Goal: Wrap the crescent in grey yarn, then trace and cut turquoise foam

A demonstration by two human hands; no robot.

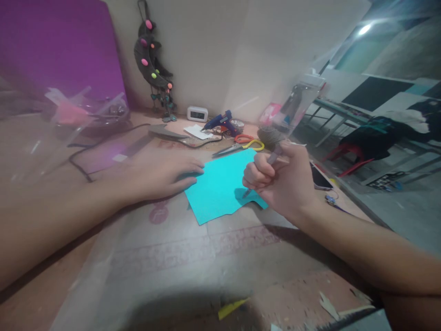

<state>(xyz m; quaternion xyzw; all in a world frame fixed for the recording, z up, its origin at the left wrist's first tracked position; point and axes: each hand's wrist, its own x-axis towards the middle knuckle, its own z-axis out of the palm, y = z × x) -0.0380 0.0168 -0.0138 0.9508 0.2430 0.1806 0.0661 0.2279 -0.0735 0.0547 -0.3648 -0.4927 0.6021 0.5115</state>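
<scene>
Bare left hand (161, 174), bare right hand (282, 181), forearms uncovered (slender, blurred near the edges)

Turquoise sheet (220, 186): looked matt and smooth, paper or thin foam; which one could not be told.
Pen (275, 156): had a smooth, plastic-looking barrel.
Scissors (237, 147): had dull metal blades and glossy plastic handles.
Glue gun (222, 120): was blue plastic with a slight sheen.
Table (172, 257): was matt, worn and scuffed, wood-like.
Twine ball (268, 134): was rough fibre.
Phone (320, 178): showed glossy dark glass.
</scene>
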